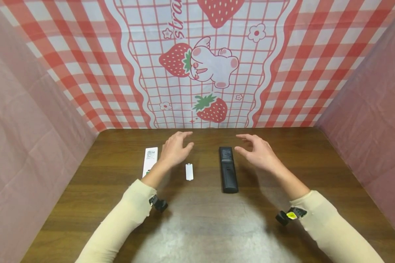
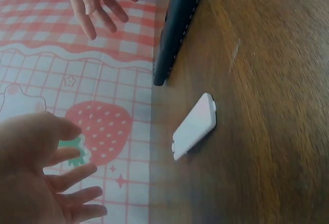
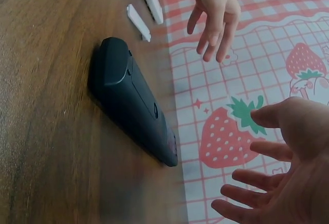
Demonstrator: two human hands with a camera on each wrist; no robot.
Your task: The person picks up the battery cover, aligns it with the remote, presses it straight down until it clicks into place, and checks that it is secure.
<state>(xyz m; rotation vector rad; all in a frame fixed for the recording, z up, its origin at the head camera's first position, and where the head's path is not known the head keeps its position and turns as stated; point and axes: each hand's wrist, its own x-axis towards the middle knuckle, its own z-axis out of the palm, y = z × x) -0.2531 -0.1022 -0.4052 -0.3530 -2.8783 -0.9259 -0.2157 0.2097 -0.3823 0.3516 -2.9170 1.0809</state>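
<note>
A black remote control [image 1: 229,171] lies back side up on the wooden table. My right hand [image 1: 258,151] hovers just right of its far end, fingers spread and holding nothing. To the left lies a small white battery cover [image 1: 189,172], with a tab at its end. My left hand [image 1: 176,149] is raised above and left of that cover, fingers loosely extended and touching nothing. Beside the left hand is a slim white remote control [image 1: 150,157] with a printed label; my left forearm hides its near end, where a bit of green shows.
The wooden table [image 1: 204,219] ends at the back against a red-and-white checked cloth [image 1: 197,106] with strawberry prints. Pink fabric walls [image 1: 36,120] stand on both sides. A small black camera [image 1: 160,204] is strapped at my left wrist, another [image 1: 283,218] at my right.
</note>
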